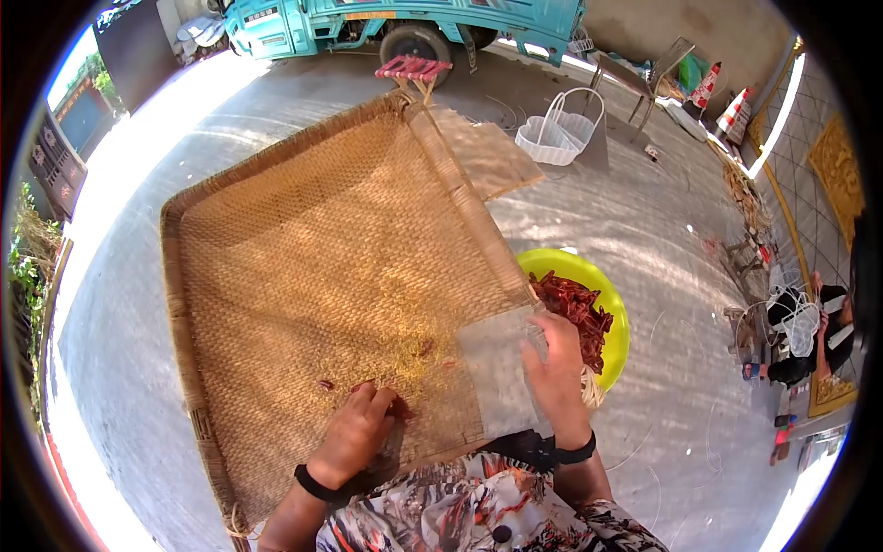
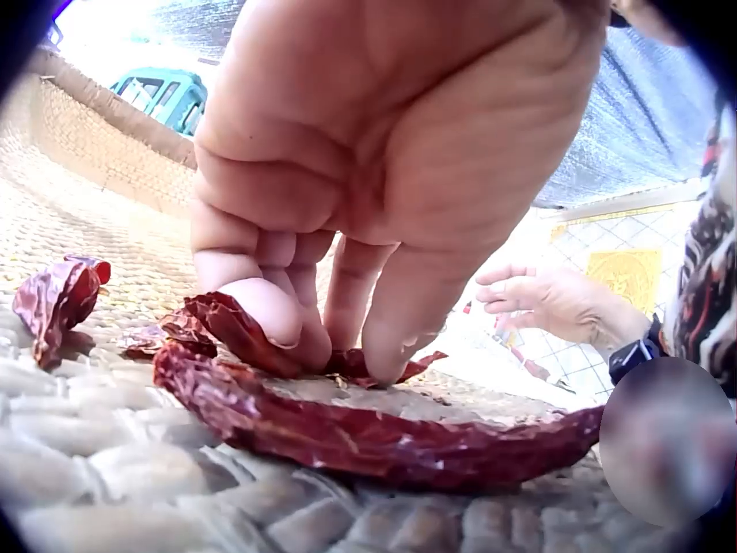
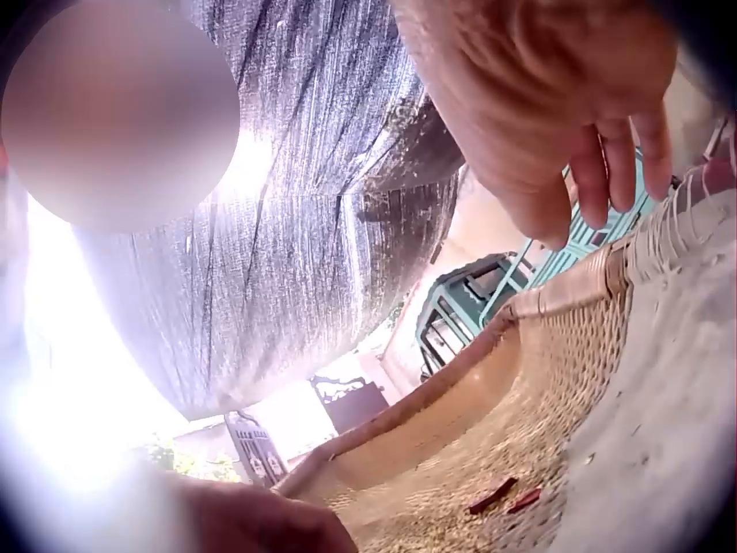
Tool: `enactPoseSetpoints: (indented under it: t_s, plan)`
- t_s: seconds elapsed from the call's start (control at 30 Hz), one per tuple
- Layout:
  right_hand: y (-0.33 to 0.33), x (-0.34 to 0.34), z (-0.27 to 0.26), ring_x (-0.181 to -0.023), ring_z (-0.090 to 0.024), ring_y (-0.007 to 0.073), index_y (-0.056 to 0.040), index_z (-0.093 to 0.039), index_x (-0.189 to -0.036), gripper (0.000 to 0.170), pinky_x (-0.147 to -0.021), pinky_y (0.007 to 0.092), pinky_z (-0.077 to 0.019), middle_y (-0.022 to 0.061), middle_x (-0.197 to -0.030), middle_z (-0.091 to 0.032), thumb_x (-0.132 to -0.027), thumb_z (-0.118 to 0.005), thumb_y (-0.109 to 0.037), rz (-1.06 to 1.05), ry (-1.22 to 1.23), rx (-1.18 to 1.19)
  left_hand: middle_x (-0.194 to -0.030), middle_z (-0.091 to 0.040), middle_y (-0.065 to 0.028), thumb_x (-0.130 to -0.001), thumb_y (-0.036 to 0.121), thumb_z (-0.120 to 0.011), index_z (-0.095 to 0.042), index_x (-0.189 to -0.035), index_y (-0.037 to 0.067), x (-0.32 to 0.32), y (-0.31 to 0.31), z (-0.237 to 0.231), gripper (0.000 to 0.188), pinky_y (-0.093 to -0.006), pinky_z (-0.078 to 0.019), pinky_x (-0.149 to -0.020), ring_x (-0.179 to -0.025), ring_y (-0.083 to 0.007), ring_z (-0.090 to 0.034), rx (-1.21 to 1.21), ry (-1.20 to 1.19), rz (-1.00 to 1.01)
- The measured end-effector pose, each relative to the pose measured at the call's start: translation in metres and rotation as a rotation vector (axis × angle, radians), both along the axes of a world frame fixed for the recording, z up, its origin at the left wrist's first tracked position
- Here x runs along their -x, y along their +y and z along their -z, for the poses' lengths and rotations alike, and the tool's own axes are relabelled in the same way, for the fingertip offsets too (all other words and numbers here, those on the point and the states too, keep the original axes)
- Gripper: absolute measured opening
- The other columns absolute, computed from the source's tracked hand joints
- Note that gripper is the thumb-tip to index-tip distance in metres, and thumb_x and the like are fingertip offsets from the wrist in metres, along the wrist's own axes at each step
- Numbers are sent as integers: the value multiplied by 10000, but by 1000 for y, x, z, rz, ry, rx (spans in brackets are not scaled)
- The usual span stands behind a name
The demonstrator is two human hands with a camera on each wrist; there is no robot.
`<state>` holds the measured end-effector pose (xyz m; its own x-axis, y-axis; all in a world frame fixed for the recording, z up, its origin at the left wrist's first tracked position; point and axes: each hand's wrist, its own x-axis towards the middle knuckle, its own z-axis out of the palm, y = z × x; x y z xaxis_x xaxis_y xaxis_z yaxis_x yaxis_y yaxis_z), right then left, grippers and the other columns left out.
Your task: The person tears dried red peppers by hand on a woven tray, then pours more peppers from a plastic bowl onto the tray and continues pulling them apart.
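My left hand [image 1: 351, 437] is low over the woven tray [image 1: 276, 267], fingers down among dried red chilies. Up close in the left wrist view, the fingers of this hand [image 2: 369, 173] pinch a wrinkled chili piece [image 2: 236, 334] against the weave. A long curved chili [image 2: 369, 436] lies just in front of them, and a loose piece [image 2: 55, 302] to the left. My right hand [image 1: 556, 377] hovers over a grey sheet [image 1: 492, 368] at the tray's right edge, beside a yellow-green bowl [image 1: 618, 340] of red chilies [image 1: 575, 308]. In the right wrist view that hand [image 3: 564, 115] holds nothing, fingers loosely extended.
Yellow seeds [image 1: 400, 354] are scattered on the tray. Beyond it stand a pink-topped stool [image 1: 414, 68], a white basket [image 1: 556, 138], a metal chair [image 1: 644, 78] and a teal vehicle [image 1: 322, 23]. Another person [image 1: 805, 340] sits at the far right.
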<state>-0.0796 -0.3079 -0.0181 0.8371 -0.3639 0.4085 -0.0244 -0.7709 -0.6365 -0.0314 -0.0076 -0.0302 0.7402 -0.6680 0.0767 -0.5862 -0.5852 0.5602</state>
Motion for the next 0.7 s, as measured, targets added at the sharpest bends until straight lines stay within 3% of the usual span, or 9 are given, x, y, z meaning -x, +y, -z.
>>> enactPoseSetpoints:
  t_s: [0.27,0.4,0.57,0.6,0.63,0.7]
  plan:
    - [68,-17,22,-1057,-589,337,-83,-627,-1135,277,-903,403,-487,127,-1139,-628,-874,-666,-168,-722,337,-44,-894,-582,-135,-844,85,-683,-626,-1007,82,-6,-5,9,173,-442,-509,-683,-817,-357,-620,-39,-59,-18]
    - [84,-18,39,-1050,-603,340,-56,-591,-1227,380,-880,405,-500,147,-1092,-633,-879,-678,-181,-766,236,-107,-882,-589,-133,-842,72,-700,-640,-947,52,-7,-6,4,123,-437,-507,-645,-778,-354,-621,9,22,-45]
    - [87,-18,27,-990,-670,248,-22,-603,-1207,326,-831,348,-530,130,-1077,-668,-908,-676,-126,-792,441,-477,-918,-602,-149,-856,31,-708,-628,-969,6,-2,-16,-8,141,-400,-514,-672,-797,-330,-634,206,105,-75]
    - [85,-18,23,-976,-682,225,-18,-609,-1200,308,-818,332,-536,125,-1068,-676,-914,-674,-111,-777,457,-580,-925,-605,-150,-860,28,-706,-624,-1004,1,-3,-16,-12,167,-391,-518,-684,-806,-319,-639,256,158,-63]
    - [83,-18,16,-938,-683,163,-12,-639,-1145,237,-787,288,-535,106,-1007,-686,-920,-670,-81,-721,400,-515,-932,-608,-151,-865,24,-703,-619,-1039,-3,-4,-16,-17,196,-381,-521,-696,-815,-308,-644,308,210,-53]
    - [79,-17,15,-917,-673,154,-13,-651,-1119,216,-784,276,-527,97,-989,-682,-911,-671,-69,-658,388,-619,-996,-616,-145,-889,30,-682,-576,-1193,-10,-3,-15,-23,325,-357,-530,-737,-856,-272,-655,366,355,-41]
